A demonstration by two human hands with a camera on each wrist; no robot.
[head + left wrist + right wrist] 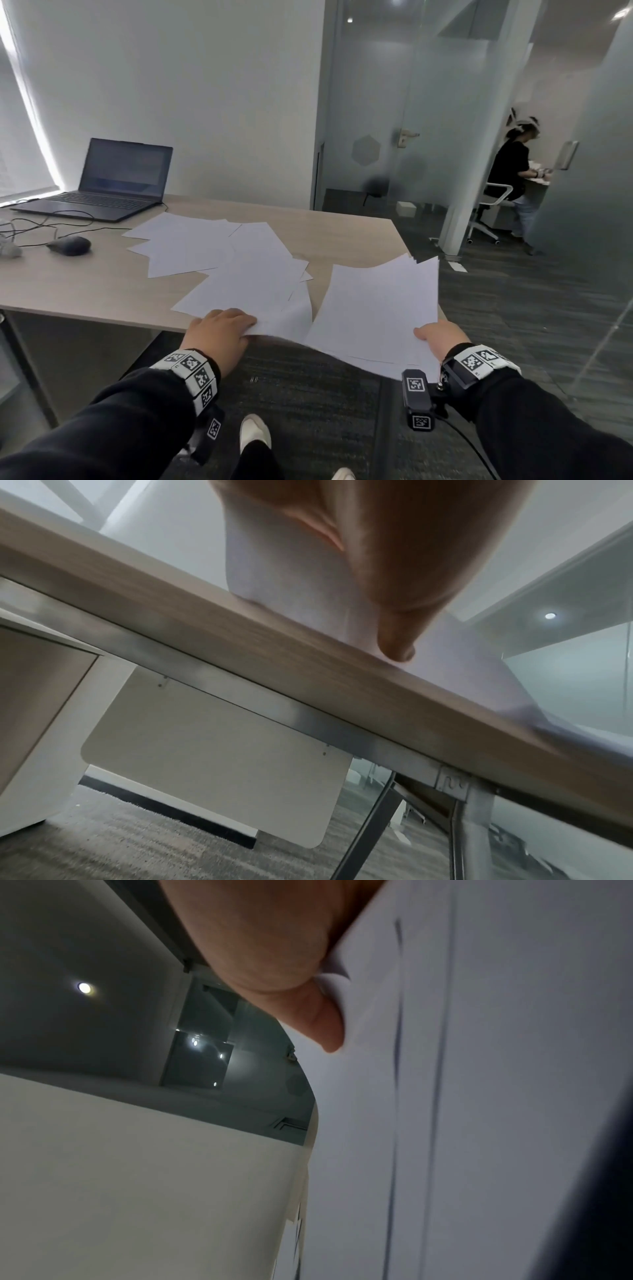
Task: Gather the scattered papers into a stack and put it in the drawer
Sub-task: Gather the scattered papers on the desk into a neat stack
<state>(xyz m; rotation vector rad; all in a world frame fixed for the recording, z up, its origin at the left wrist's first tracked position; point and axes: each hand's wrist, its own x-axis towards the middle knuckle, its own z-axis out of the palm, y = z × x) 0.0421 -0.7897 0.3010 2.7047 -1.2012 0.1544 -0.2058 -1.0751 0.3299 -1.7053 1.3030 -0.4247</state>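
Several white sheets of paper (219, 253) lie scattered and overlapping across the wooden desk (85, 284). My left hand (219, 330) pinches the near corner of a sheet (284, 322) that curls off the desk's front edge; in the left wrist view the thumb (397, 642) lies under that sheet (291, 574). My right hand (440, 341) grips a bundle of gathered sheets (376, 308), lifted and tilted above the desk's right corner. The right wrist view shows the thumb (322, 1026) against the bundle (479, 1096). No drawer front shows clearly.
An open laptop (113, 181) stands at the desk's far left, with a mouse (70, 245) and cables beside it. A white cabinet (34, 710) sits under the desk at left. Frosted glass partitions (394, 120) rise to the right; a person (510, 174) sits beyond them.
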